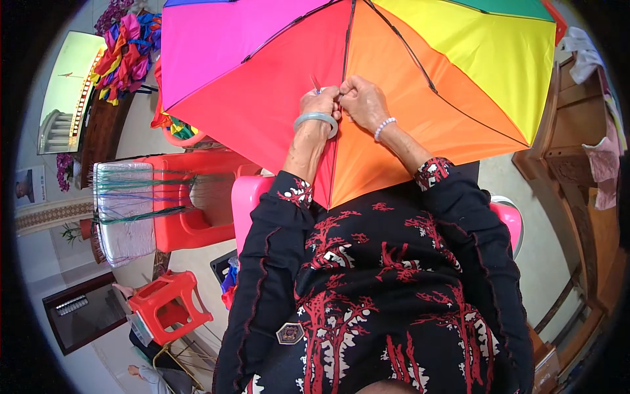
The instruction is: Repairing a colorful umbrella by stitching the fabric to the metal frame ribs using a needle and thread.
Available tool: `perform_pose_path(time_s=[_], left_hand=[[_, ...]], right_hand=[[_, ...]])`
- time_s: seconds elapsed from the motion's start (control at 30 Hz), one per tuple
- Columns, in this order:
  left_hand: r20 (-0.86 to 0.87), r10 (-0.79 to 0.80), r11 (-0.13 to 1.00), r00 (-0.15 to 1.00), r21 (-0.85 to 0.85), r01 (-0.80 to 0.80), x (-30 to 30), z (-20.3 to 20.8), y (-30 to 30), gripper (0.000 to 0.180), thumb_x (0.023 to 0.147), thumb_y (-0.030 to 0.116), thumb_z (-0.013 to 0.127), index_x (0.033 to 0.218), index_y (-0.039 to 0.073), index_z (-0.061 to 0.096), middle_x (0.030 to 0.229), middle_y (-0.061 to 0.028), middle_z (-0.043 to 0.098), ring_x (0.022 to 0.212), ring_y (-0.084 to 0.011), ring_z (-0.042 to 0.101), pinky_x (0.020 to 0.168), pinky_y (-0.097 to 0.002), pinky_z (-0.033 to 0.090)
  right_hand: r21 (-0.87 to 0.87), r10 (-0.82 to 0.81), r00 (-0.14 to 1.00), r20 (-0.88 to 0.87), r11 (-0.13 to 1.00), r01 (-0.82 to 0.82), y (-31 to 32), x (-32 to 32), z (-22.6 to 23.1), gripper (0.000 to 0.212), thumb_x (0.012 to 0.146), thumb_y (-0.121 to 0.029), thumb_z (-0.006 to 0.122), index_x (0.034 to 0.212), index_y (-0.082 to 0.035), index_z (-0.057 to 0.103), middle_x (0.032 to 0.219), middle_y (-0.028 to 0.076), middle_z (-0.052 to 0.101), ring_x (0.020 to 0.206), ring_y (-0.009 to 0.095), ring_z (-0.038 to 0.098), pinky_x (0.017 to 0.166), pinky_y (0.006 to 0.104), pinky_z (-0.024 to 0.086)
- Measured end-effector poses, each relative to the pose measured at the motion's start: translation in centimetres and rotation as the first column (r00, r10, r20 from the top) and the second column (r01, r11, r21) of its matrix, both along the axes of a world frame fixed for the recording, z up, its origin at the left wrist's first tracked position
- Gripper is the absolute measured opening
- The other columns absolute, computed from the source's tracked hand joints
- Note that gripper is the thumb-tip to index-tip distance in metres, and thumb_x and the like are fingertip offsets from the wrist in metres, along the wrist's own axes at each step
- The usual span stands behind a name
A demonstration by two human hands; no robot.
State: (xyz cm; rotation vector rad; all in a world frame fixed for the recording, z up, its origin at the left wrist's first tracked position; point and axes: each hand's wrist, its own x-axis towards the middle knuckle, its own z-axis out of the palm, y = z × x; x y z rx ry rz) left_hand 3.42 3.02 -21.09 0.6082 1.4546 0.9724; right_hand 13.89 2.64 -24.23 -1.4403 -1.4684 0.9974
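Observation:
A rainbow umbrella [282, 92] lies spread across my lap and beyond, its dark ribs facing me. Both my hands meet at the umbrella rib [346, 46] along the seam between the red and orange panels. My left hand [319, 104], with a pale bangle at the wrist, is closed at that rib; a thin reddish pointed thing [315, 81] sticks up from it. Beside it, my right hand [363, 105], wearing a bead bracelet, is closed with its fingertips near the same spot. What its fingers pinch is hidden.
Left of me, a red plastic stool [197, 226] stands by a white wrapped block [125, 203] strung with green and blue strands. Colourful folded cloth [128, 56] is heaped at the upper left. Another red stool [172, 305] sits lower left; wooden furniture [577, 118] lines the right.

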Motion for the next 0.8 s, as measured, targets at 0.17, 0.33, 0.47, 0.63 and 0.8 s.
perform_pose_path(time_s=[0.17, 0.33, 0.47, 0.63, 0.8], left_hand=[[0.083, 0.054, 0.997, 0.995, 0.043, -0.058, 0.3, -0.4, -0.1, 0.01, 0.074, 0.007, 0.055, 0.068, 0.0, 0.05, 0.053, -0.004, 0.047, 0.036, -0.0107, 0.039, 0.033, -0.0239, 0.033], [-0.008, -0.028, 0.997, 1.0, 0.077, 0.028, -0.2, -0.8, -0.1, 0.012, 0.075, 0.01, 0.055, 0.076, -0.002, 0.05, 0.062, -0.0082, 0.053, 0.043, -0.0135, 0.045, 0.038, -0.0269, 0.039], [-0.668, -0.099, 0.94, 0.737, 0.18, 0.289, 0.4, -1.4, -0.1, 0.02, 0.072, 0.014, 0.057, 0.08, -0.003, 0.051, 0.069, -0.0148, 0.057, 0.054, -0.0241, 0.055, 0.05, -0.0346, 0.046], [-0.962, -0.006, 0.933, 0.272, 0.093, 0.348, 2.4, -0.9, -0.2, 0.028, 0.068, 0.02, 0.06, 0.083, -0.003, 0.053, 0.079, -0.021, 0.059, 0.077, -0.0372, 0.059, 0.068, -0.0438, 0.047], [-0.971, 0.032, 0.931, 0.238, 0.115, 0.346, 2.1, -1.0, -0.3, 0.025, 0.07, 0.017, 0.062, 0.085, -0.001, 0.053, 0.083, -0.0195, 0.059, 0.082, -0.0375, 0.058, 0.069, -0.0449, 0.047]], right_hand=[[-0.338, -0.153, 0.843, -0.516, 0.941, -0.036, 0.3, 0.8, 0.8, 0.005, 0.073, -0.004, 0.055, 0.071, -0.001, 0.052, 0.056, 0.008, 0.054, 0.043, 0.014, 0.055, 0.039, 0.028, 0.046], [-0.148, -0.227, 0.95, -0.213, 0.969, 0.198, 1.1, 1.9, -0.1, 0.007, 0.074, -0.003, 0.054, 0.069, -0.002, 0.049, 0.052, 0.007, 0.051, 0.041, 0.015, 0.054, 0.034, 0.0271, 0.043], [-0.113, -0.223, 0.963, -0.151, 0.972, 0.207, 1.3, 1.9, -0.6, 0.01, 0.075, -0.003, 0.052, 0.066, -0.001, 0.047, 0.052, 0.007, 0.051, 0.041, 0.015, 0.054, 0.033, 0.028, 0.042], [-0.079, -0.227, 0.963, -0.147, 0.973, 0.217, 1.8, 2.3, -1.7, 0.012, 0.074, -0.003, 0.052, 0.065, -0.002, 0.045, 0.05, 0.008, 0.05, 0.039, 0.015, 0.053, 0.033, 0.0287, 0.042], [0.039, -0.351, 0.93, -0.108, 0.933, 0.357, 2.9, 5.1, -2.1, 0.012, 0.075, -0.004, 0.053, 0.066, -0.002, 0.046, 0.052, 0.009, 0.052, 0.039, 0.015, 0.052, 0.034, 0.0278, 0.043]])
